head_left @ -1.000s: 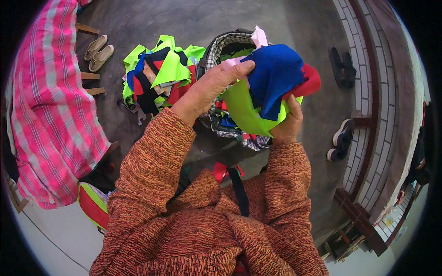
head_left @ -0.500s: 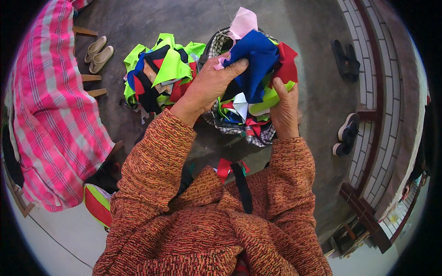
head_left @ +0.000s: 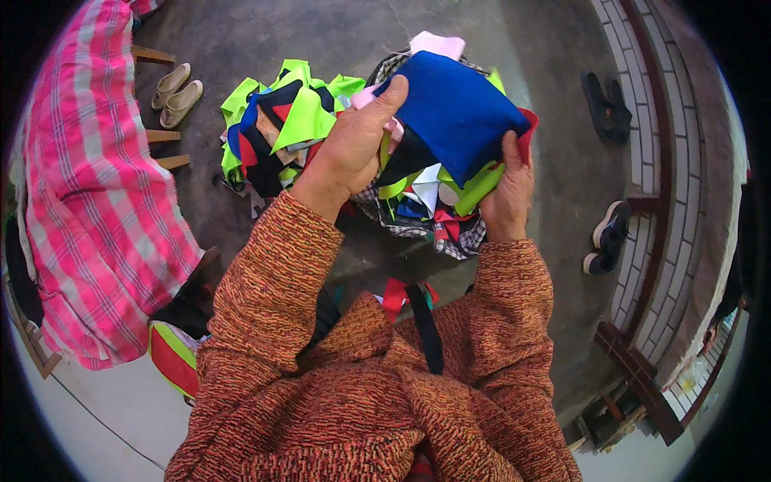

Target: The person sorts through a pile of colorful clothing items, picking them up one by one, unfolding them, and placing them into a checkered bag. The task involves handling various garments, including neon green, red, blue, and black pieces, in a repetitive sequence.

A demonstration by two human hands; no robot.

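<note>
A blue cloth scrap [head_left: 458, 108] is stretched between my two hands. My left hand [head_left: 351, 149] pinches its left corner, with pink cloth [head_left: 438, 45] and black cloth also caught by or behind those fingers. My right hand [head_left: 509, 193] grips the right edge, its thumb on top, along with red cloth [head_left: 528, 132] and yellow-green cloth [head_left: 479, 189]. Below the scraps is a checked fabric bag [head_left: 462, 246] holding more pieces, among them a white one [head_left: 426, 186]. The blue scrap hides much of the bag.
Left of the bag lies a heap of colourful scraps [head_left: 305, 120] on the grey floor. A pink checked cloth [head_left: 104, 201] covers furniture with wooden legs at left. Beige shoes [head_left: 181, 103], black slippers [head_left: 606, 108] and dark shoes [head_left: 608, 238] stand about. A white-brick wall runs along the right.
The blue scrap, bunched before, is now spread flat between my hands. My right hand has moved slightly right and taken hold of its edge. The pink piece sits lower.
</note>
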